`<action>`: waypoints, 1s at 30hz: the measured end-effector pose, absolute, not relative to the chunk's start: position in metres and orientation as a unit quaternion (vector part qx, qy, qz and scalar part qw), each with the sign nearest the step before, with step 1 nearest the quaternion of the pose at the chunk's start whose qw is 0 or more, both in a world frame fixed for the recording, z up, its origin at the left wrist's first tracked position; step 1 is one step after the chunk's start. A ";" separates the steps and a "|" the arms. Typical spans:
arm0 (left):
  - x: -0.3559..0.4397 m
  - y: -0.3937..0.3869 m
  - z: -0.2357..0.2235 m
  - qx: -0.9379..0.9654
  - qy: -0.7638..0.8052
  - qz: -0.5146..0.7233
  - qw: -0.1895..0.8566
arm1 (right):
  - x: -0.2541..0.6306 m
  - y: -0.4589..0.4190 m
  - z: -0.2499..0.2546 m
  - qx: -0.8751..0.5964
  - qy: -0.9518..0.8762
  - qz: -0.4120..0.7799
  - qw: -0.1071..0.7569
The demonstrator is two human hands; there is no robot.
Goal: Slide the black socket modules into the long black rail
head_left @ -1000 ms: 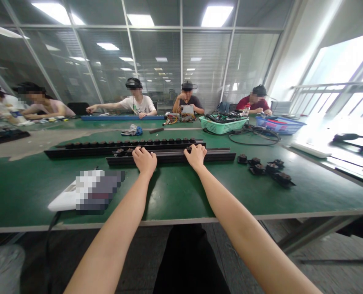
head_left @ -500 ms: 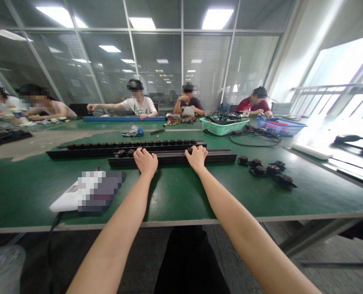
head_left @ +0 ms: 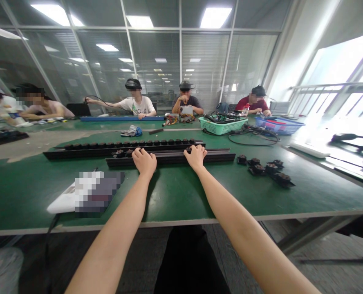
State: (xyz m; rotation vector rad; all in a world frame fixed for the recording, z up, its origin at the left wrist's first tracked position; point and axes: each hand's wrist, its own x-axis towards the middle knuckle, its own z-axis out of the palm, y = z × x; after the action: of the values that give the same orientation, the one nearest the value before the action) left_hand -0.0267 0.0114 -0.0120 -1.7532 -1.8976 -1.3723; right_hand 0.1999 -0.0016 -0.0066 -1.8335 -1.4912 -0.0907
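A long black rail (head_left: 169, 160), a channel-like profile, lies across the table in front of me. My left hand (head_left: 144, 161) has its fingers curled over the rail's near wall, left of its middle. Just beside these fingers, several small black round parts (head_left: 120, 153) sit in the channel. My right hand (head_left: 196, 157) is bent over the same rail further right, fingers closed on a small black part (head_left: 188, 150) that only partly shows. Behind lies a second black rail (head_left: 74, 152) with a row of black round parts (head_left: 132, 143) along it.
Several loose black parts (head_left: 272, 167) lie to the right. A white device (head_left: 59, 202) is at the left front. Further back are a green basket (head_left: 222, 128) of cables, a blue basket (head_left: 279, 127), a blue bar (head_left: 123, 118) and several people seated along the far side.
Both hands keep the same place on the rail. The view has shifted slightly. Across the table, a person's outstretched hand now holds up a dark cable.
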 end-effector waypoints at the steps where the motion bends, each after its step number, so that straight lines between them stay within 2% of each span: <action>1: -0.027 0.011 -0.012 -0.596 -0.645 -0.465 0.108 | 0.200 -0.001 -0.007 -0.717 -0.583 -0.035 0.379; 30: -0.025 0.010 -0.009 -0.598 -0.656 -0.450 0.102 | 0.202 -0.006 -0.002 -0.724 -0.574 -0.055 0.377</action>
State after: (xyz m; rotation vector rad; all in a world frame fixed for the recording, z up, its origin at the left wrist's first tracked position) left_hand -0.0254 0.0096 -0.0093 -1.7646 -1.9357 -1.3276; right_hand 0.2020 -0.0064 -0.0024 -1.8520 -1.4688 -0.1404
